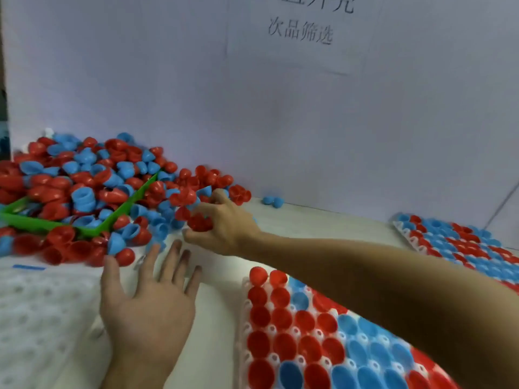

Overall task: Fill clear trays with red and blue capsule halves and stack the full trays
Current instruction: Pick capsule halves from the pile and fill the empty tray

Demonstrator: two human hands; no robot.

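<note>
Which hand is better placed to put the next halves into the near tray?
The right hand, probably: its fingers already hold red halves, and its arm crosses the near tray. The left hand is open and holds nothing.

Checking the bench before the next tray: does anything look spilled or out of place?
Yes. The capsule halves have overflowed the green bin onto the table, burying its rim. Two blue halves lie apart by the back wall.

left hand (pixel 146 301) is lying flat, palm down, fingers straight and spread | right hand (pixel 222 223) is reaching across with bare forearm, fingers curling and pinching
</note>
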